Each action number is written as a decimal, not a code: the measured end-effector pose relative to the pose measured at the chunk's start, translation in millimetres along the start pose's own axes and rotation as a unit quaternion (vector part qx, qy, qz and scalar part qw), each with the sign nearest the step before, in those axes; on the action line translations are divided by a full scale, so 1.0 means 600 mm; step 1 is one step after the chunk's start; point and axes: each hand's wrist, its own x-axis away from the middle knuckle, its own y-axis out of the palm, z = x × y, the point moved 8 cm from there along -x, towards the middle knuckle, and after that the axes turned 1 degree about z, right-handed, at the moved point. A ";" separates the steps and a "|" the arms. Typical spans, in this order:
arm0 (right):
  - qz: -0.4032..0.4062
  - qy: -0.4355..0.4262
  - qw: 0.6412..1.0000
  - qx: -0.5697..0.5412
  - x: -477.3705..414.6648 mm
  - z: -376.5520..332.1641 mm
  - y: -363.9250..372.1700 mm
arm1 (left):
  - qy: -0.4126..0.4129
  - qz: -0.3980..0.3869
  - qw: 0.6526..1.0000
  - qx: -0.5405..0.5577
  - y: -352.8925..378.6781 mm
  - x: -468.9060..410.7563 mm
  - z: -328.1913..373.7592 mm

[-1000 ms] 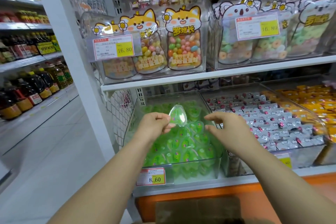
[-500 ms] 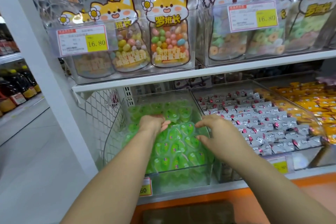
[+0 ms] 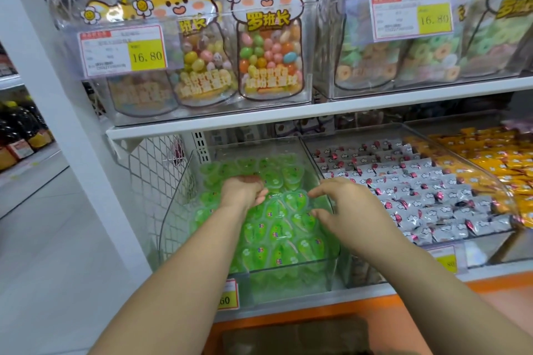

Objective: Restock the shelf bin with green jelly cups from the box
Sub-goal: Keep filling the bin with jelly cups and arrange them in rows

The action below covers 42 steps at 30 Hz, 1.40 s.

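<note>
Green heart-shaped jelly cups (image 3: 277, 228) fill the clear bin (image 3: 288, 277).

I read translucent green jelly cups (image 3: 277, 228) at centre, silver wrappers (image 3: 418, 196) with white cloud print to their right, orange-yellow packets (image 3: 504, 158) far right.

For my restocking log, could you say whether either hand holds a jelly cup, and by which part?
The right hand holds nothing; the left hand curls its fingers out of sight over the jelly cups: cannot tell.
</note>
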 end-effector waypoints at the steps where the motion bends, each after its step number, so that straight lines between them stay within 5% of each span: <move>1: -0.002 0.001 1.000 0.000 0.000 0.000 0.000 | 0.008 -0.012 1.000 -0.014 -0.001 0.007 0.004; 5: -0.003 0.004 1.000 -0.008 0.001 -0.003 -0.001 | 0.097 -0.008 0.985 -0.144 -0.031 0.034 0.042; 11: 0.008 -0.002 1.000 0.003 0.017 -0.020 0.002 | 0.227 -0.007 0.901 -0.370 -0.099 0.083 0.091; 17: 0.036 -0.066 0.997 -0.032 0.025 -0.074 0.011 | 0.215 -0.091 0.788 -0.570 -0.118 0.119 0.057; 24: -0.003 -0.073 0.996 -0.051 0.025 -0.095 0.043 | 0.179 -0.090 0.620 -0.758 -0.112 0.133 0.031; 27: -0.006 -0.074 0.995 -0.061 0.020 -0.092 0.044 | 0.166 -0.086 0.581 -0.792 -0.106 0.126 0.028; 33: 0.000 -0.068 0.995 -0.073 0.015 -0.082 0.036 | 0.174 -0.092 0.601 -0.775 -0.103 0.116 0.035; 36: 0.002 -0.067 0.994 -0.081 0.014 -0.082 0.034 | 0.202 -0.087 0.641 -0.735 -0.106 0.120 0.043; 42: -0.034 -0.133 0.983 -0.123 0.028 -0.115 0.033 | 0.222 -0.169 0.909 -0.309 -0.093 0.157 0.084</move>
